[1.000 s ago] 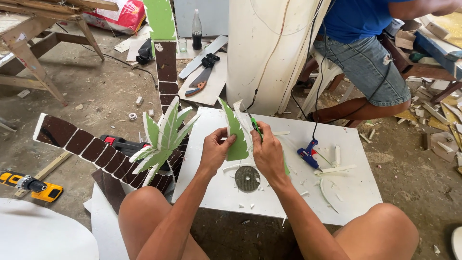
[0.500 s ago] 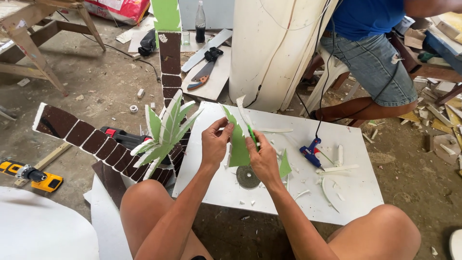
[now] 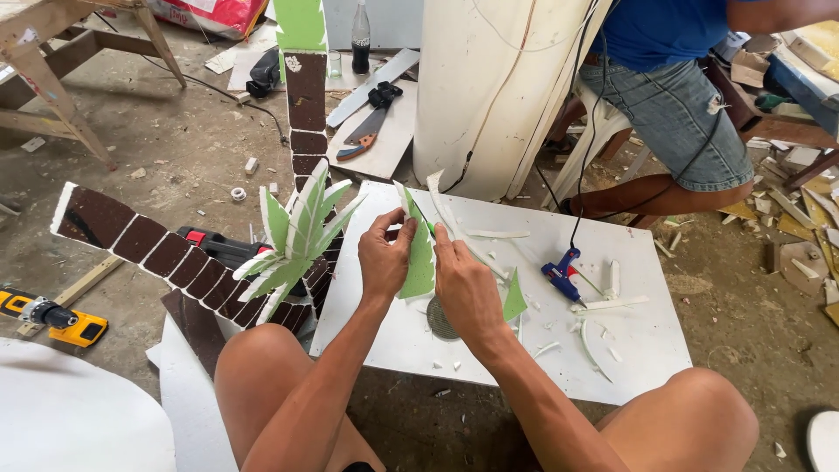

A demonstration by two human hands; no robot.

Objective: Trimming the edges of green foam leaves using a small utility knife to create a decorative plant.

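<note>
Both hands have drawn a little closer to the body since the earlier frames, and the green foam leaf (image 3: 420,253) now stands more upright between them, its pointed tip raised above the white counter (image 3: 629,341). The left hand (image 3: 384,258) pinches the leaf's near edge, fingers (image 3: 391,229) clamped together on the foam. The right hand (image 3: 463,288) is closed around what looks like a thin blade, fingers folded tight on it; the cutting tip is too small to make out clearly against the leaf's white edge.

To trim well, it seems best to keep the left thumb clear of the cutting line, hold the leaf firmly near the cut so the thin foam does not flex, and pull in short shallow strokes.

Curled white shavings (image 3: 594,336) and a second green leaf piece (image 3: 514,297) lie just beside the hands, a round disc (image 3: 440,322) under them. A blue glue gun (image 3: 559,267) rests further right. To the left stands a foam palm tree (image 3: 293,240) with brown segmented trunks; a seated person (image 3: 673,114) works behind.
</note>
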